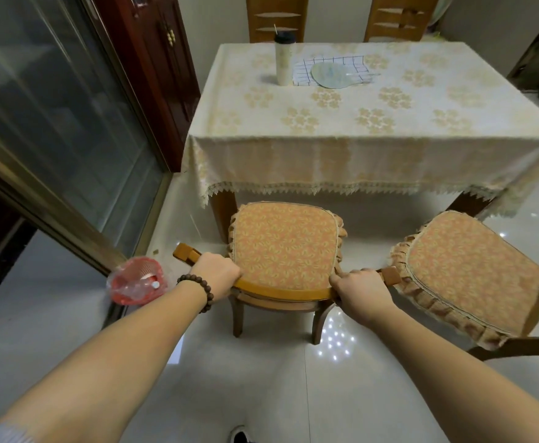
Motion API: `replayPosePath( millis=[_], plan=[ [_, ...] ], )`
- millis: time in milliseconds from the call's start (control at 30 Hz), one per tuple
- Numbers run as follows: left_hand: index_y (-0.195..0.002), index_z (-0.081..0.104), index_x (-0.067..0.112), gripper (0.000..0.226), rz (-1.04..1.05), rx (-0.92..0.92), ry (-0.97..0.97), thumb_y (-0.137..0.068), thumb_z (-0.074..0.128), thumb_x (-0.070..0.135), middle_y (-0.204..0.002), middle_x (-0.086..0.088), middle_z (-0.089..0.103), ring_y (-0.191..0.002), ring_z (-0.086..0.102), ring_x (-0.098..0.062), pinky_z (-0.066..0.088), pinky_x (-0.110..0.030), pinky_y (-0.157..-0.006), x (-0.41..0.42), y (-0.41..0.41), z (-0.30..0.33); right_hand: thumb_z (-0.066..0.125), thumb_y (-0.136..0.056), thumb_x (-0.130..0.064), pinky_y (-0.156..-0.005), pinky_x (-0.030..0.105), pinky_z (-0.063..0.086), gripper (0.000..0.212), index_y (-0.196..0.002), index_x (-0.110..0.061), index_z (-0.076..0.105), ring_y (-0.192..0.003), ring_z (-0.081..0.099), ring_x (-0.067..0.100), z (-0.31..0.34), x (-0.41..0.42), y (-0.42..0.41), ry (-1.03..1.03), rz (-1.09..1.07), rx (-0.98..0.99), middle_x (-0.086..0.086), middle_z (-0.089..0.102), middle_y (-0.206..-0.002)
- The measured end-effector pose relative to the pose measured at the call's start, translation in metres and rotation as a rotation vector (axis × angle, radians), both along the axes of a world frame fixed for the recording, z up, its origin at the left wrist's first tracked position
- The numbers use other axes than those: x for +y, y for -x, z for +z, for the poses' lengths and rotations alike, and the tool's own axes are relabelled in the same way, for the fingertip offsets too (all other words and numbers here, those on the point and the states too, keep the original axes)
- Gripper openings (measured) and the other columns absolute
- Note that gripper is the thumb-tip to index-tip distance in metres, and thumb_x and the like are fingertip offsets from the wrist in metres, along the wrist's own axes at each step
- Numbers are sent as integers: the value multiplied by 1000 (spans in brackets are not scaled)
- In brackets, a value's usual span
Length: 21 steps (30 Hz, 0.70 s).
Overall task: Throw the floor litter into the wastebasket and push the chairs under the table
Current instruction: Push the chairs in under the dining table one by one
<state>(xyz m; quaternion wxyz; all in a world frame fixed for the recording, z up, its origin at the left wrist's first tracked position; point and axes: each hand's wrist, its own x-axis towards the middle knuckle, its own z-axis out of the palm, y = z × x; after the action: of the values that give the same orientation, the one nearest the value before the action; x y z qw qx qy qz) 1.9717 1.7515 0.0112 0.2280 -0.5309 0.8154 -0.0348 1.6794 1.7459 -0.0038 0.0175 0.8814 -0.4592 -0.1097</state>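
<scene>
With the left hand point(217, 274) and right hand point(359, 287) both gripping the centre chair's backrest point(281, 290), push evenly, straight toward the table point(357, 148) above.

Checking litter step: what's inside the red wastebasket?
The red wastebasket holds a crumpled clear plastic bottle with a white cap. Anything beneath the bottle is hidden.

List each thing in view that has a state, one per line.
Left hand: grips the near chair's backrest.
Right hand: grips the same backrest.
Near chair: upright, seat not yet under the table.
Right chair: pulled out, turned at an angle.
Wastebasket: upright on the floor, holding a clear plastic bottle.
Tumbler: upright, lid on, straw in.
Two far chairs: upright against the table's far side.
</scene>
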Motion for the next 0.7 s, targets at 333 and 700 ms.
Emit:
replayPosePath(
  millis=[333, 700],
  plan=[
    [-101, 62, 26, 16, -21, 20, 18, -93, 52, 35, -98, 0, 67, -92, 65, -24, 46, -33, -71, -53, -26, 1, 56, -86, -28, -62, 28, 36, 12, -94, -19, 56, -76, 62, 27, -1, -53, -21, -2, 0, -27, 1, 66, -85],
    [-105, 60, 25, 17, 77, 29, 36, -94, 49, 33, -98, 0, 67, -91, 64, -24, 43, -32, -69, -108, 10, -9, 50, -90, -26, -68, 30, 40, 11, -95, -18, 56, -82, 61, 26, 4, -143, 9, -36, 74, -1, 2, 66, -90]
  ],
)
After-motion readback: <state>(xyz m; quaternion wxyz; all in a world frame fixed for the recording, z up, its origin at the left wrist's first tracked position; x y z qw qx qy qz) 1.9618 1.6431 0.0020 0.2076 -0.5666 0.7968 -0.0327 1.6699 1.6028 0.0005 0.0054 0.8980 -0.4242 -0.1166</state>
